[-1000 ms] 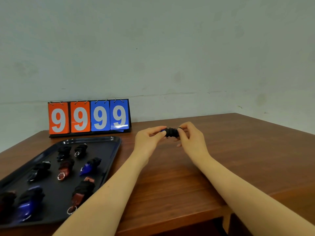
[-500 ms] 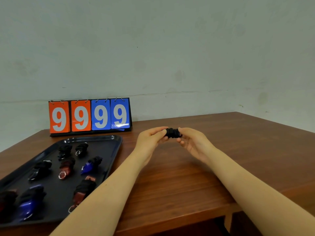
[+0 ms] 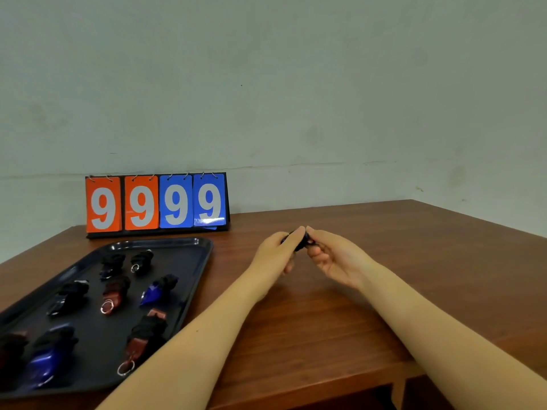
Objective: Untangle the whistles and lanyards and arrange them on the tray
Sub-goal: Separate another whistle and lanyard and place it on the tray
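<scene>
A small black whistle wrapped in its black lanyard (image 3: 302, 241) is pinched between both my hands, just above the middle of the wooden table. My left hand (image 3: 275, 253) grips it from the left, fingers covering most of it. My right hand (image 3: 334, 257) holds it from the right, palm turned up. To the left lies a black tray (image 3: 189, 261) with several wrapped whistles in rows: a blue one (image 3: 157, 290), a dark red one (image 3: 114, 292), another red one (image 3: 142, 338) and black ones (image 3: 141, 259).
A flip scoreboard (image 3: 157, 202) reading 9999 stands behind the tray against the wall. The wooden table (image 3: 399, 261) stretches right and back to a corner; its front edge runs under my forearms.
My hands have closed in together around the black bundle, so less of it shows. My right hand has turned palm up. The view has tilted slightly.
</scene>
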